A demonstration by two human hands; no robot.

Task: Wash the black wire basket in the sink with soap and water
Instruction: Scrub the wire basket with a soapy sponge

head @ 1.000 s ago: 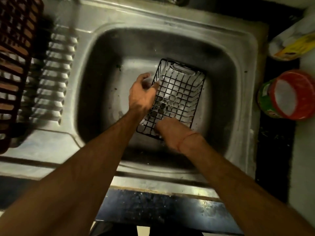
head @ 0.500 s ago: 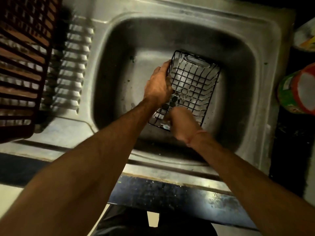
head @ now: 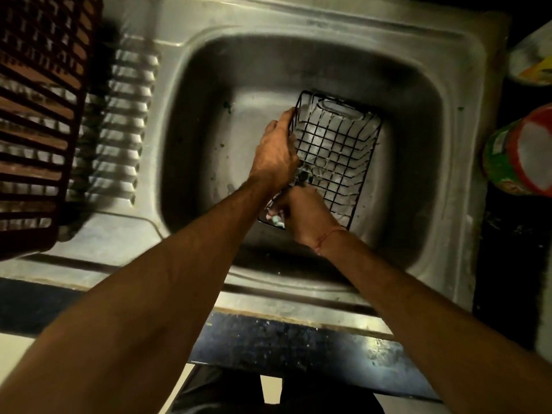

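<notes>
Two hands work inside the steel sink (head: 442, 162) as I watch from the head camera: my left hand (head: 276, 153) grips the left rim of the black wire basket (head: 334, 153), fingers curled over the wire, while my right hand (head: 304, 216) is closed around something pale at the basket's near end, too small and blurred for me to identify. The basket sits in the basin, tilted, right of centre. A red thread (head: 327, 236) circles the right wrist. To the left, a dark red rack (head: 38, 121) stands on the ribbed drainboard (head: 125, 135); to the right, a green tub (head: 519, 153) with a red rim rests on the bench.
</notes>
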